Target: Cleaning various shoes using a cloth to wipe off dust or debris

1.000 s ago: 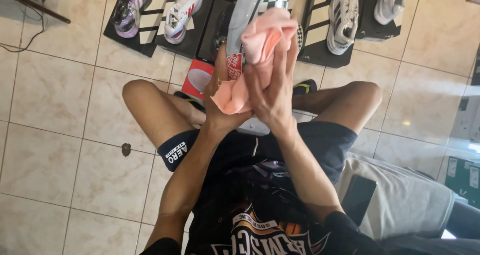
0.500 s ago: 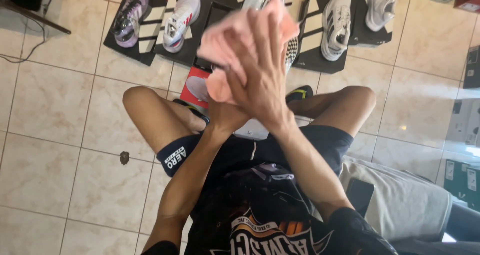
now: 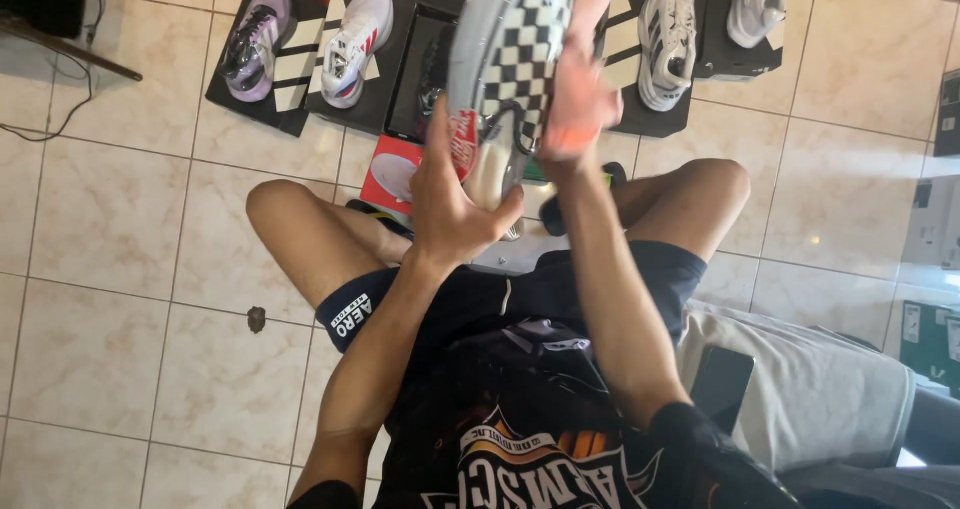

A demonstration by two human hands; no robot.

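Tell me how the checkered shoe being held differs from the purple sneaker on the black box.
The checkered shoe has a black-and-white check pattern; the purple sneaker is lilac. The checkered shoe is held up by the left hand, with the right hand against it; the purple sneaker rests on a black shoebox. Both are single shoes.

Black shoeboxes line the floor; 1 red box nearer.

Shoe boxes crowd ahead; bare tiles leftward
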